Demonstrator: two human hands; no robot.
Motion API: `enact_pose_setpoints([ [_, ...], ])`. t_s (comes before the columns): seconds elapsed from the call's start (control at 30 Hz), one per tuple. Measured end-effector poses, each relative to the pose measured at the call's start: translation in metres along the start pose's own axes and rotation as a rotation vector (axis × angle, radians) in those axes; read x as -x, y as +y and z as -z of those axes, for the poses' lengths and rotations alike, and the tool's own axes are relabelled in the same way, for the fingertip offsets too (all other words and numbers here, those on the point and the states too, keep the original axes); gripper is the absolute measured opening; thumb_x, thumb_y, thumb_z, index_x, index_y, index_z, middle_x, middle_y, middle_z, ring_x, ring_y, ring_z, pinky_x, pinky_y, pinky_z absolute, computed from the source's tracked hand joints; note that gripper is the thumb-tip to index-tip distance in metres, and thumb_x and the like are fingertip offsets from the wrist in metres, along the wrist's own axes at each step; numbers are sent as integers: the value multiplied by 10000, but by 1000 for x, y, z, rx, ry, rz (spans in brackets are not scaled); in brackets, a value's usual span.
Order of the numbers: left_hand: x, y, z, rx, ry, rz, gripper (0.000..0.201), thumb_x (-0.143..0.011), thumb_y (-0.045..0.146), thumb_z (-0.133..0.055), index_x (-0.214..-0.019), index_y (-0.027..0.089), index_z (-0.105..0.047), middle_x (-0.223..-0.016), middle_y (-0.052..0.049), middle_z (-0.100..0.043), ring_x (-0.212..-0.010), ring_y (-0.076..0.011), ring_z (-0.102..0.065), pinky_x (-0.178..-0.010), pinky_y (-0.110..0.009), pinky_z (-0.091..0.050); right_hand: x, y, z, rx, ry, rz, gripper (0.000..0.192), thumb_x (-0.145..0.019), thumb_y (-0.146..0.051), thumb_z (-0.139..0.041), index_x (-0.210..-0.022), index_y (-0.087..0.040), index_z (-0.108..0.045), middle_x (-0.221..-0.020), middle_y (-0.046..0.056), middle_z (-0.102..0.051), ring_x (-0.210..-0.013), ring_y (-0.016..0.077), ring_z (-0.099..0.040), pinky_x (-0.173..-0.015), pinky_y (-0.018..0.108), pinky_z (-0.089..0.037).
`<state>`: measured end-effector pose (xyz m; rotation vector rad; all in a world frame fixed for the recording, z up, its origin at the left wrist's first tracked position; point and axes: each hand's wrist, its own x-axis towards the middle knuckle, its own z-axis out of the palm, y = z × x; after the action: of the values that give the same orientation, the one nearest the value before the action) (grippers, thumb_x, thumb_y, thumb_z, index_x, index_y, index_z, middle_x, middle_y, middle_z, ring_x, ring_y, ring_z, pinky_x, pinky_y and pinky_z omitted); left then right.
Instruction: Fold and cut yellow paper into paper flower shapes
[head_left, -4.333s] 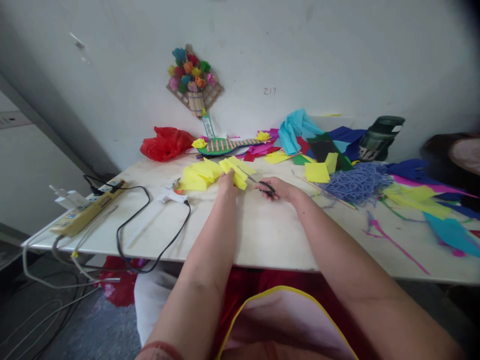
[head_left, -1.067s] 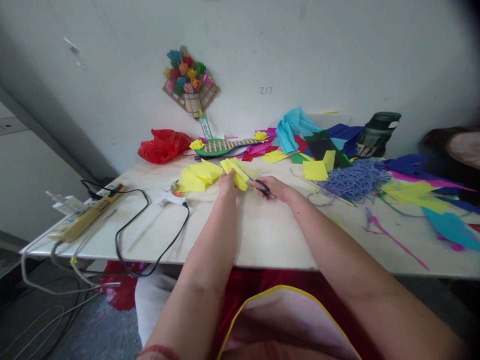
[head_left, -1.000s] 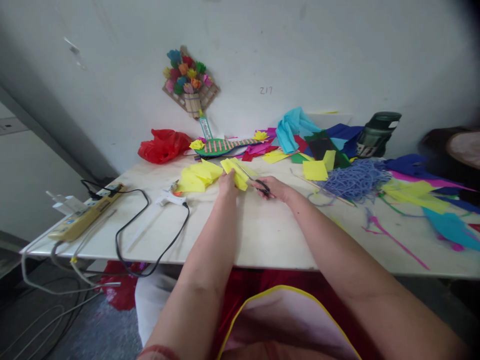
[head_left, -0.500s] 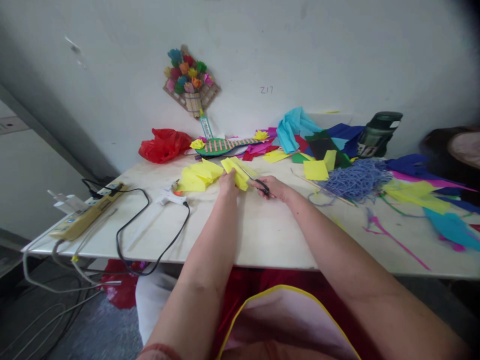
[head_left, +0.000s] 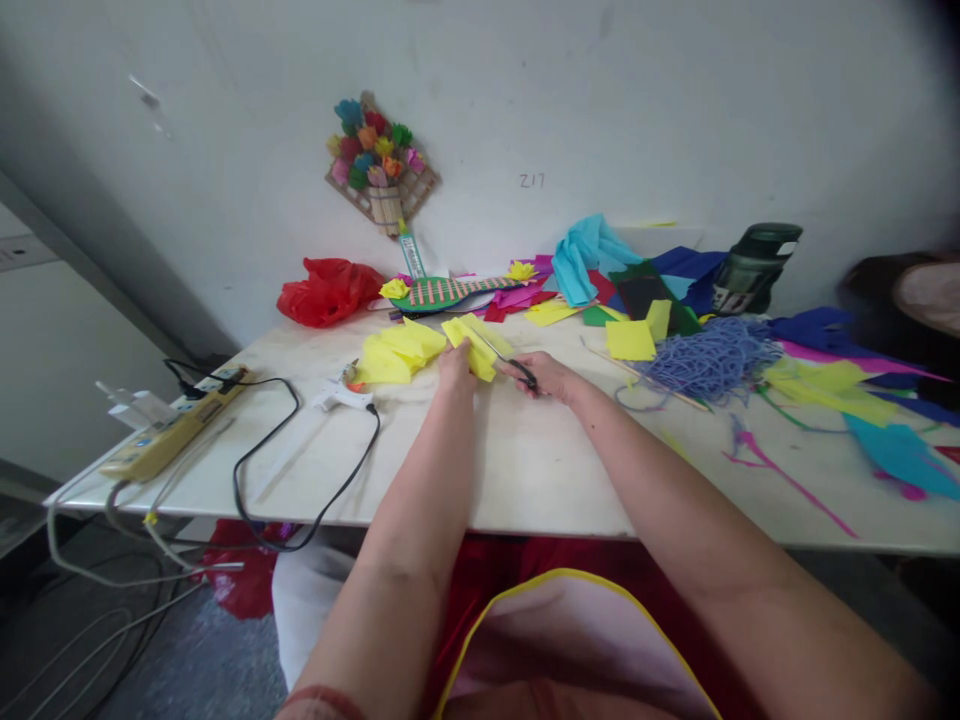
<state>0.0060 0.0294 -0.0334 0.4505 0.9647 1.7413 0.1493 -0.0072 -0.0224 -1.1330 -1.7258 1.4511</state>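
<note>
Mid-frame, my left hand [head_left: 455, 366] pinches yellow paper [head_left: 471, 345]; my right hand [head_left: 546, 375] grips scissors [head_left: 504, 361], best cutting slowly, fingers clear.

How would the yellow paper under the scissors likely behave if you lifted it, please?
The yellow paper looks thin and creased, so probably floppy and light. Pinched by the left hand, it likely tears easily at the scissors.
</note>
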Motion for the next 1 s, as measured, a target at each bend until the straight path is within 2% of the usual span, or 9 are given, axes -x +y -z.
enact_pose_setpoints([
  [0.4, -8, -4, 3, 49, -13, -13, 153, -717, 99, -527, -855, 150, -566, -865, -72, -633, -851, -178, -603, -751, -306, -483, -12, 13, 1, 42, 33, 8, 321, -661, -449, -598, -641, -152, -479, -391, -70, -433, -280, 28, -343, -293, 157, -211],
  [1.0, -10, -6, 5, 15, -26, -58, 143, -713, 104, -532, -839, 157, -571, -864, -71, -634, -834, -177, -607, -747, -313, -477, -9, 10, 0, 62, 43, 51, 300, -668, -426, -594, -637, -144, -496, -399, -64, -425, -289, 30, -333, -296, 163, -211],
])
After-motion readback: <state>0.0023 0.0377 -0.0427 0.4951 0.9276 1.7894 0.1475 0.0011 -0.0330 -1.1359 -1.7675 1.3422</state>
